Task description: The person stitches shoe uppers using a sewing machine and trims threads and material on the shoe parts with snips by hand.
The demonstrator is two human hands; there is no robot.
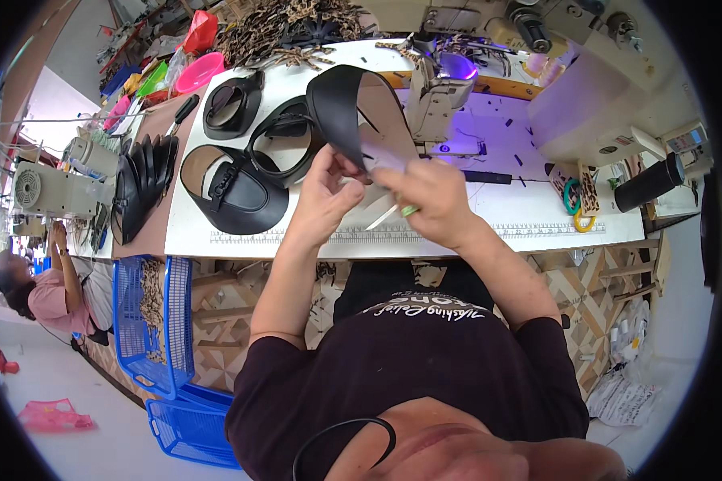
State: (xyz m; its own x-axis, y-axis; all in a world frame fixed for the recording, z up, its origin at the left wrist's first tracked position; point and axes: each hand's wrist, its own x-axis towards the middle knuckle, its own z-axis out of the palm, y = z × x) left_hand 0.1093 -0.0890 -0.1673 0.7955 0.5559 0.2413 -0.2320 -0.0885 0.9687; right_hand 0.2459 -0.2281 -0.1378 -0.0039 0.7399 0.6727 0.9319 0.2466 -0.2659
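Note:
Over the white sewing table, my left hand (329, 196) is closed on the lower edge of a curved black leather shoe upper (334, 108), its pale lining showing. Beside it, my right hand (433, 200) is blurred by motion, fingers curled near the same edge. A slim pale pointed tool (383, 218) with a bit of green sticks out below the right fingers; its exact kind is unclear. To the left lie more black shoe uppers: one with a buckle-like strap (257, 188), one partly overlapping it (277, 167), and one farther back (245, 96).
A sewing machine head (441, 100) with a purple-lit bed stands ahead. Stacked black leather pieces (144, 180) lie left; leopard-print strips (289, 28) are heaped behind. A ruler strip (497, 231) follows the front edge. A blue basket (180, 321) and a co-worker (56, 289) are at left.

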